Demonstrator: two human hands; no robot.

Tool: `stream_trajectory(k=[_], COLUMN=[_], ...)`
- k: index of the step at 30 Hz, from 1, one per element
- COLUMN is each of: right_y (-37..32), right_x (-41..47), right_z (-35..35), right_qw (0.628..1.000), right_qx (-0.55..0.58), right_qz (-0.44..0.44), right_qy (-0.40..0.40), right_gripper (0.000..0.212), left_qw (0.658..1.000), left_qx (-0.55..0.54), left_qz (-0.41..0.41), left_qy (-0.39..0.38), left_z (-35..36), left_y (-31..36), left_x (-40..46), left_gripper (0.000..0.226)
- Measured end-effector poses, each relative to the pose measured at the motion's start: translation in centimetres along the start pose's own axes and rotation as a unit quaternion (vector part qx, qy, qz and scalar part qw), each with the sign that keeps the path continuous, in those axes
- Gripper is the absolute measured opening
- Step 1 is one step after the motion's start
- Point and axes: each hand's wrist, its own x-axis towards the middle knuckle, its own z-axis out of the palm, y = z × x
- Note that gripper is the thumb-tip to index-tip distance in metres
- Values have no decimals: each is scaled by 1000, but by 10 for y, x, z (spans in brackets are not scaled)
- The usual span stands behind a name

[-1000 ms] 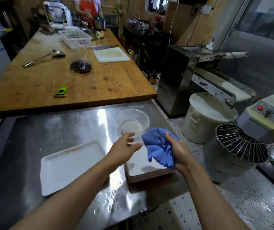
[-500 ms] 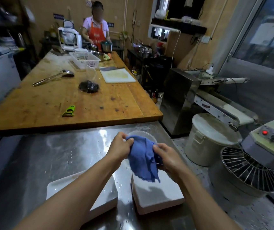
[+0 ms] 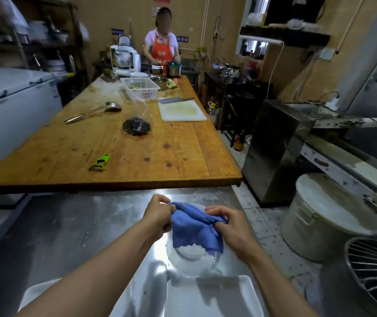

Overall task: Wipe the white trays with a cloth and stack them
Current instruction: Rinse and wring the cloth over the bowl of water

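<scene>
Both hands are raised over the steel counter (image 3: pixel 73 227) with a blue cloth (image 3: pixel 194 227) stretched between them. The left hand (image 3: pixel 157 213) is clenched on the cloth's upper left corner, fingers curled tight around the fabric. The right hand (image 3: pixel 231 225) pinches the cloth's right edge between thumb and fingers, the remaining fingers bent loosely above it. The cloth hangs slack below the two grips, and its lower hem drapes in front of a clear bowl (image 3: pixel 192 257) that stands on the counter and holds a white substance. Two white trays lie at the near edge of the counter, below the forearms: the right tray (image 3: pixel 210 298) sits just in front of the bowl with its rim visible, and the left tray (image 3: pixel 36 296) lies beside it, largely covered by the left forearm. Whether the two trays touch cannot be told. Neither hand is in contact with a tray. Beyond the counter stands a long wooden table (image 3: pixel 183 154) carrying a green peeler (image 3: pixel 99 162), a metal ladle (image 3: pixel 94 112), a white cutting board (image 3: pixel 181 110) and a white plastic basket (image 3: pixel 140 88). A person in an orange apron (image 3: pixel 161 49) stands at its far end. A white lidded bucket (image 3: pixel 329 213) stands on the floor to the right.
</scene>
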Motion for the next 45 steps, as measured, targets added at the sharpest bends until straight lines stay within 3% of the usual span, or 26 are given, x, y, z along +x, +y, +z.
stream_trajectory(k=[2,4,6,10,13,15,17,19,21,22,23,26,29,34,37,39,42,44,45], right_y=[6,12,16,18,16,14,13,14,17,18,20,26,41,62,74,81,86,86,86], right_x=[10,20,31,51,59,61,61,57,53,52,53,59,64,72,76,78,74,69,66], right_z=[-7,-12,-16,-14,-10,-10,-8,-7,-8,-8,-9,-6,-1,3,4,4,6,7,7], right_qw=[997,988,984,982,967,957,956,958,973,985,993,998,952,829,792,795,818,866,909], right_qx=[59,105,136,177,238,268,269,256,196,139,84,-47,-260,-434,-456,-450,-416,-373,-320], right_qz=[6,4,12,41,76,97,110,123,118,103,82,10,-159,-350,-404,-404,-394,-332,-267], right_qy=[-56,-111,-111,-50,-45,-44,-34,-31,-32,-25,-13,29,37,34,48,52,42,18,9], right_gripper=[36,42,47,38,31,26,24,21,21,21,22,21,22,26,21,19,17,14,13], left_qw=[997,997,995,985,931,889,868,821,767,769,793,900,950,956,940,935,947,960,969], left_qx=[-39,-3,65,101,290,357,365,435,528,538,517,357,187,54,-10,-43,-40,-33,-16], left_qz=[-58,-63,-17,87,218,285,335,363,357,343,321,195,55,-115,-189,-214,-213,-193,-170], left_qy=[-18,-44,-71,-108,-45,5,41,78,67,39,-5,-159,-243,-264,-284,-280,-236,-198,-181], left_z=[4,5,6,14,23,28,28,23,17,14,13,13,16,26,29,29,31,33,33], left_y=[-1,-2,-4,-11,-16,-18,-20,-20,-18,-15,-13,-10,-15,-22,-23,-24,-30,-31,-31], left_x=[6,10,9,11,14,15,18,24,32,35,36,40,43,53,55,58,63,65,65], left_gripper=[24,23,26,72,114,124,104,59,22,12,5,28,28,25,18,19,39,39,38])
